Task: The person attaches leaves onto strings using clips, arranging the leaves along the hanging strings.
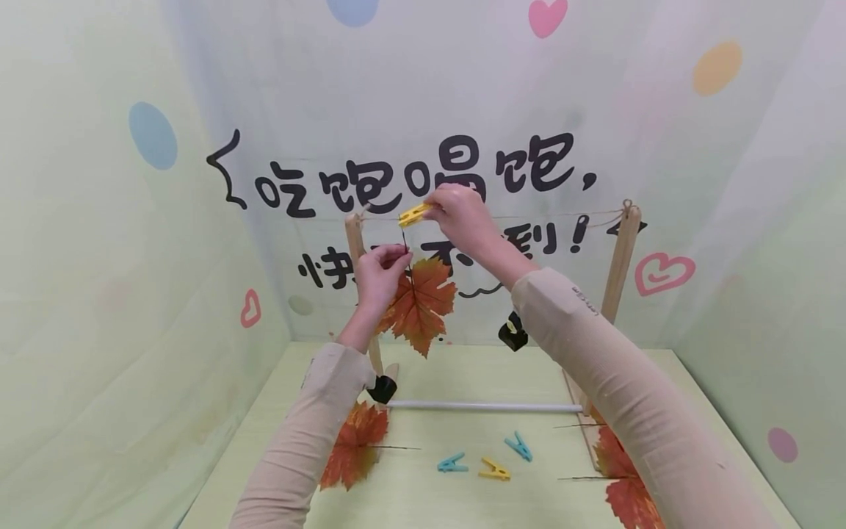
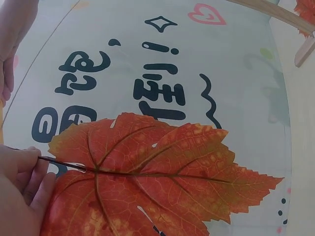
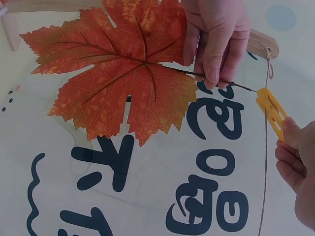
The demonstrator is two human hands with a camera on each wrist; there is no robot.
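Observation:
My left hand [image 1: 383,273] pinches the dark stem of an orange-red artificial maple leaf [image 1: 423,301], which hangs tip down below the fingers. In the right wrist view, the stem runs past the left fingertips up to a yellow clothespin [image 3: 271,112]. Thumb and fingers of my right hand [image 1: 463,217] pinch that clothespin by its handle end. Its nose is at the thin twine [image 3: 265,177] and the stem's tip, close to the left wooden post [image 1: 355,239]. The leaf's veined face fills much of the left wrist view [image 2: 147,177].
The twine reaches across to a right wooden post [image 1: 621,264]. A white rod [image 1: 482,406] joins the posts low down. On the table lie two blue clothespins [image 1: 452,463], another yellow clothespin [image 1: 494,469], and more maple leaves at left [image 1: 357,444] and right [image 1: 631,499].

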